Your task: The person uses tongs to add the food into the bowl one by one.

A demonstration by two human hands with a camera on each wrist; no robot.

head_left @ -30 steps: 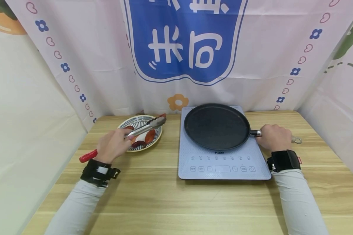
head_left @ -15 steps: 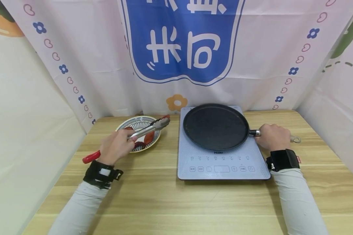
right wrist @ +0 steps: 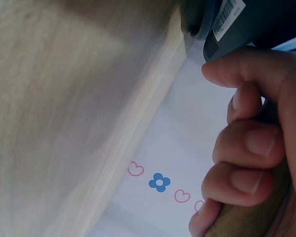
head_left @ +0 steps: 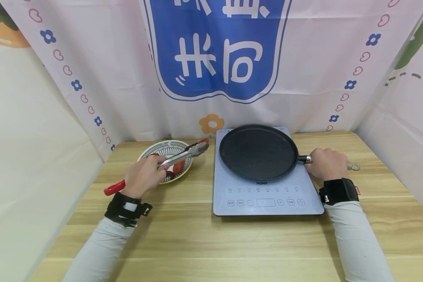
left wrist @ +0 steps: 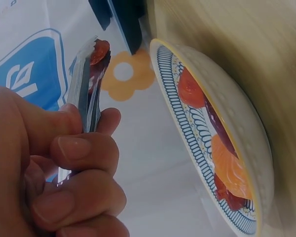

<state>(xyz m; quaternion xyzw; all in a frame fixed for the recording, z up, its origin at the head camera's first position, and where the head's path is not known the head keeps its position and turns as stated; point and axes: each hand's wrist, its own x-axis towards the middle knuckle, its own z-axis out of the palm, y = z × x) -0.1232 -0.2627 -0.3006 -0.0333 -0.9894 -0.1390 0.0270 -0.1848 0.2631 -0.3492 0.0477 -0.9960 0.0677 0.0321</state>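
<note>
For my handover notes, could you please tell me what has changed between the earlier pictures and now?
The left hand has moved rightward, carrying the red-ended silver metal tongs and their red food piece toward the round black pan. Nothing was newly gripped or released; the right hand stayed on the pan's handle.

A person's left hand (head_left: 143, 176) curls its fingers (left wrist: 84, 192) in a grip, and well apart to its right the right hand (head_left: 327, 164) grips knuckles-up, black-banded wrists (head_left: 340, 192) and pale-sleeved forearms (head_left: 357, 239) behind both.

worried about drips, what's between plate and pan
In the head view, the tongs' tips with a red piece, above bare tabletop, then the cooktop's left edge.
</note>
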